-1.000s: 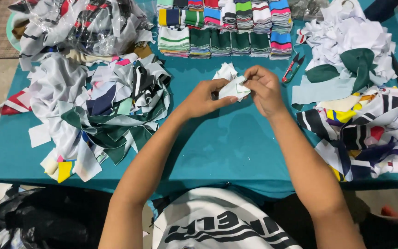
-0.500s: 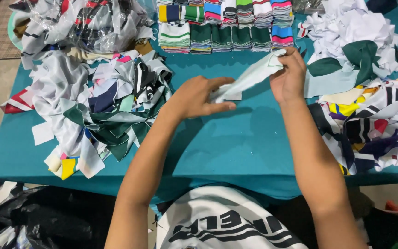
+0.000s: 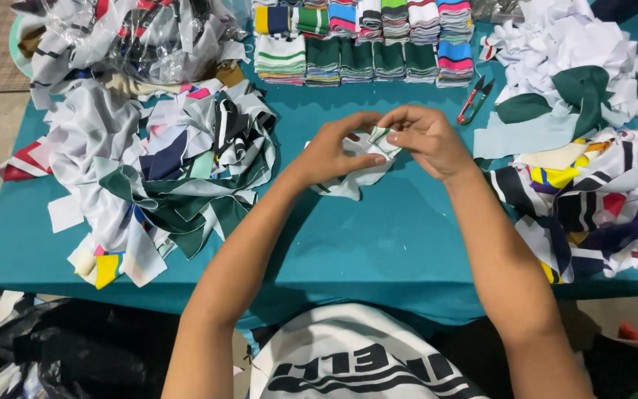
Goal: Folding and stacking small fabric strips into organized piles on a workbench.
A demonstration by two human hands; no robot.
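Grip: left hand (image 3: 337, 151) and right hand (image 3: 426, 137) both pinch the white fabric scrap (image 3: 356, 174).
Scrap: bunched between fingertips, its tail drooping onto the teal tabletop (image 3: 378, 251).
Nearby: red snips (image 3: 474, 101) just right.

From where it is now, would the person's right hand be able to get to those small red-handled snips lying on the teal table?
Probably yes. The right hand is close to the red-handled snips, with only bare teal tablecloth between them, though it is pinching a small white fabric scrap.

white fabric scrap (image 3: 354, 174) partly hidden by hands, folded stacks (image 3: 363, 33) cropped at top
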